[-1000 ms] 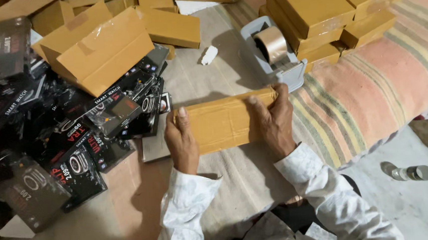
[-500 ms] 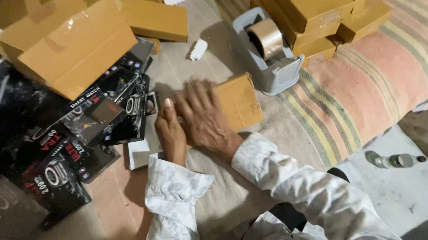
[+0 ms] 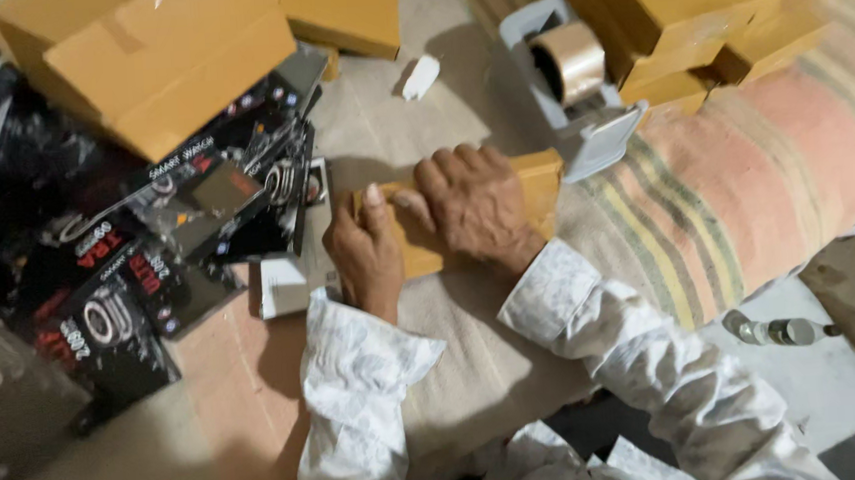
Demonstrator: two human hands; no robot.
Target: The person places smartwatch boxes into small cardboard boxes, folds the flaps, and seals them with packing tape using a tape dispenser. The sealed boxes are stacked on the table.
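One flat yellow-brown packet (image 3: 534, 187) lies on the striped cloth (image 3: 744, 178), just in front of the single grey tape dispenser (image 3: 579, 109), which carries one roll of brown tape (image 3: 567, 60). Two hands are on the packet: the right hand (image 3: 470, 202) is spread flat, palm down, over its middle, and the left hand (image 3: 366, 249) presses its near-left end, fingers curled at the edge. The packet's long axis runs left to right, its right end pointing toward the dispenser's base. Left of the dispenser sit about three yellow-brown boxes (image 3: 165, 68); right of it, a stack of at least four boxes (image 3: 692, 1). Several black printed cartons (image 3: 139, 280), too jumbled to count, lie far left.
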